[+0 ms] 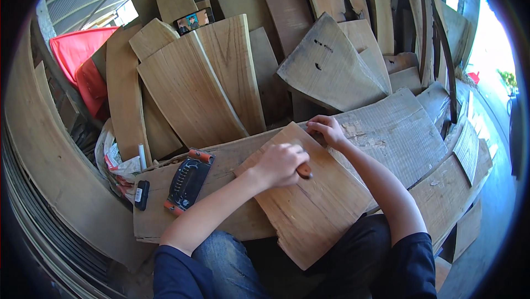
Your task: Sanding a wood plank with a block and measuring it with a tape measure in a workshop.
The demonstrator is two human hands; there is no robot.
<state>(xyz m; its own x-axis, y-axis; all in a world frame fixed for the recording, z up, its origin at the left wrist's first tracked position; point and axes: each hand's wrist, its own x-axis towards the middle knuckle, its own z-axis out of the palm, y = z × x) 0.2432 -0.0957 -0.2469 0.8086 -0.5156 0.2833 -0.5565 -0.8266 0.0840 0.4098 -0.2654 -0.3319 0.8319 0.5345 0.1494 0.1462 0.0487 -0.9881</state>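
Note:
A flat, brown-grained wooden board [309, 210] lies at a slant across the work plank and reaches toward my lap. Over its upper part, my left hand [280, 165] is closed around a tool with a rounded, orange-brown handle [303, 170]. The tool's other end is blurred and mostly hidden by my fingers, so its kind does not show. My right hand [328, 131] grips the board's far right edge with bent fingers. Left of the board rests a black hand sander [189, 182] with orange ends, and beside it a small black oblong object [142, 195].
The thick work plank [232, 221] runs beneath the board, with a rough grey slab [395, 133] to its right. Many boards [193, 83] lean upright behind, a phone [193, 21] propped among them. At left are a red cloth [88, 50] and a plastic bag [113, 158].

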